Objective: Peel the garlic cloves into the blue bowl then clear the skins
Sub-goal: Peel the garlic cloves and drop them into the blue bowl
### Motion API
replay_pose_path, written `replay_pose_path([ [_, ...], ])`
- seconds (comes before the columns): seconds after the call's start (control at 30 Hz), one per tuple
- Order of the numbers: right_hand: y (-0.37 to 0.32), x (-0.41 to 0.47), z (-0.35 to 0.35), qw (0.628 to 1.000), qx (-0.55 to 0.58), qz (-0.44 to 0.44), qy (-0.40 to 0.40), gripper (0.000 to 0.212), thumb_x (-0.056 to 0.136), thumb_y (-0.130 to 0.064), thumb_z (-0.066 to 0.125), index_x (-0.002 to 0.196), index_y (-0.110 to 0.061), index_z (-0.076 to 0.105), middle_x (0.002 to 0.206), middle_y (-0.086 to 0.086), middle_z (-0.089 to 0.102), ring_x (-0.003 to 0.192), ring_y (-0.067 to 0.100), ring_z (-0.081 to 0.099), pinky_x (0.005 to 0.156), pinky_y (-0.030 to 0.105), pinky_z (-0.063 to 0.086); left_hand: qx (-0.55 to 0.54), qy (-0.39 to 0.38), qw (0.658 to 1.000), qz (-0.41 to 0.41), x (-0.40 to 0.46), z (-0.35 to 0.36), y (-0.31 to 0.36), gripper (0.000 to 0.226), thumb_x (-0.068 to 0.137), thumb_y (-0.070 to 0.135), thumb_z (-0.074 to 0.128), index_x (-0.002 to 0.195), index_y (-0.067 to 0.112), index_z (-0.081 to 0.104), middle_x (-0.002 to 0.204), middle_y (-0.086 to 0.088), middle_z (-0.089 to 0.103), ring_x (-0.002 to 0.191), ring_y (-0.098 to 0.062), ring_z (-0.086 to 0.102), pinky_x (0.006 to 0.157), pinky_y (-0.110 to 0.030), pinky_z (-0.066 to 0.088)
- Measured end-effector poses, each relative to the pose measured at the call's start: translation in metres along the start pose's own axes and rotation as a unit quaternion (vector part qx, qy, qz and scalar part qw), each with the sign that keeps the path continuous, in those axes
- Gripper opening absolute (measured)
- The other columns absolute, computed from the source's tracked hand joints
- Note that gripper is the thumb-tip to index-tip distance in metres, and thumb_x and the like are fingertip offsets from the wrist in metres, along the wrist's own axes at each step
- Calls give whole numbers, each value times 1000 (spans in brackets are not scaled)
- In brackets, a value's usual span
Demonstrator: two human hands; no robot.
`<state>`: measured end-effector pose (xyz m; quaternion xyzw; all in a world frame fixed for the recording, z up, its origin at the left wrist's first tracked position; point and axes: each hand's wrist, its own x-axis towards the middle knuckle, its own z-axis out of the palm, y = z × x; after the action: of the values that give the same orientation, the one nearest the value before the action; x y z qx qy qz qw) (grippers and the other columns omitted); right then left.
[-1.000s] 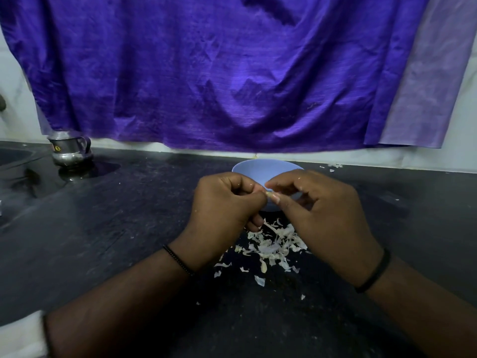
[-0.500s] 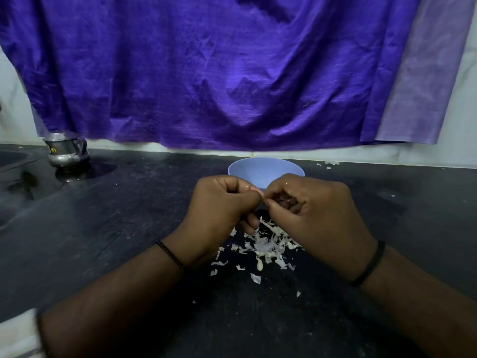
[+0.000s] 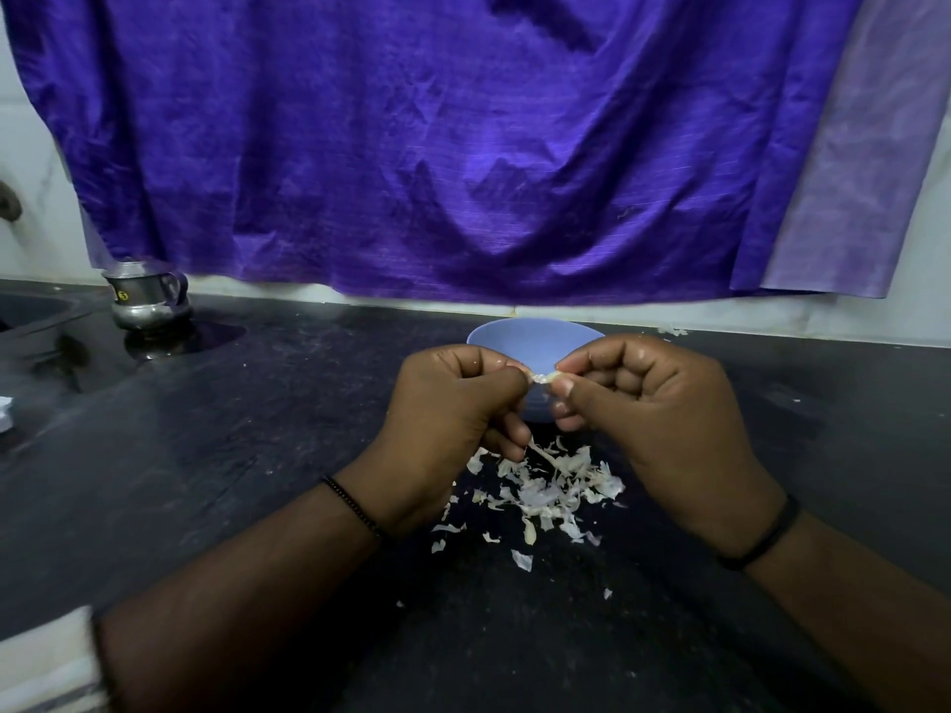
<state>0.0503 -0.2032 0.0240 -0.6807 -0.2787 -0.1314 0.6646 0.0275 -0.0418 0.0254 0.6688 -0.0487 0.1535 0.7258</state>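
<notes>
My left hand [image 3: 455, 411] and my right hand [image 3: 651, 403] are held together just in front of the blue bowl [image 3: 535, 339]. Their fingertips pinch a small pale garlic clove [image 3: 543, 377] between them, with a bit of skin showing. Most of the clove is hidden by the fingers. A strip of skin hangs below my left hand's fingers. A pile of white garlic skins [image 3: 550, 488] lies on the black counter [image 3: 231, 455] right under the hands. The bowl's inside is hidden behind the hands.
A small steel jug [image 3: 146, 298] stands at the back left of the counter, beside a sink edge [image 3: 36, 321]. A purple cloth [image 3: 437, 146] hangs on the wall behind. A few skin scraps [image 3: 671, 330] lie to the right of the bowl.
Both hands have turned slightly and pulled a little apart, so the clove now shows between the fingertips. The skin pile and the bowl have stayed in place.
</notes>
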Motion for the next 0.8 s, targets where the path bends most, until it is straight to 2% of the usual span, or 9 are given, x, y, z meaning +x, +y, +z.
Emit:
replay_pose_path([
  [0.17,-6,3,3,992,119,40,30,8,82,0,70,89,0,68,81,18,74,69,21,71,64,26,59,-6,6,1000,5,0,-1,1,9,88,-8,60,81,-5,64,58,-14,57,41,-18,54,39,-26,48],
  [0.3,-9,3,2,981,173,81,19,21,74,-13,70,90,0,66,87,19,74,74,23,71,65,27,60,81,-12,996,30,0,-2,-2,11,91,0,62,81,0,66,57,-12,60,44,-20,56,41,-28,49],
  [0.37,-8,3,1,982,167,93,12,18,77,-11,69,91,0,66,90,19,74,74,23,70,63,26,59,197,-15,978,61,2,-5,-7,13,90,9,65,78,5,67,54,-5,61,46,-16,57,45,-27,48],
  [0.43,-7,4,-1,983,151,100,12,9,83,-3,67,91,-1,65,89,18,75,71,20,69,58,25,57,320,-23,943,89,4,-8,-11,18,87,17,69,69,13,66,54,3,62,47,-6,56,49,-23,47],
  [0.5,-6,7,-5,987,124,98,15,6,87,1,66,91,-3,66,88,17,75,67,17,66,54,23,54,391,-48,916,82,7,-11,-13,23,84,23,71,64,14,64,58,4,64,49,0,55,51,-18,45],
  [0.6,-5,9,-10,994,73,79,19,9,86,0,69,92,-7,70,83,12,73,65,13,60,53,22,51,449,-82,888,57,12,-16,-17,25,83,26,73,65,13,62,62,2,64,52,0,54,51,-16,42],
  [0.67,-4,9,-13,998,25,61,18,12,85,-1,70,94,-8,73,75,0,69,64,8,57,52,21,49,475,-85,875,49,15,-19,-19,27,83,28,73,64,15,59,62,4,62,54,0,54,52,-17,40],
  [0.73,-4,9,-13,998,-12,51,19,13,85,-1,71,96,-8,74,73,-7,69,63,2,57,51,19,48,475,-78,875,46,17,-22,-20,28,83,30,73,63,17,58,63,5,64,54,-2,54,54,-20,42],
  [0.8,-5,13,-12,997,-32,51,38,12,84,-3,73,95,-7,74,76,-3,71,62,1,56,50,17,47,473,-71,877,45,18,-24,-21,28,84,32,73,65,17,59,65,4,65,56,-4,56,58,-25,47],
])
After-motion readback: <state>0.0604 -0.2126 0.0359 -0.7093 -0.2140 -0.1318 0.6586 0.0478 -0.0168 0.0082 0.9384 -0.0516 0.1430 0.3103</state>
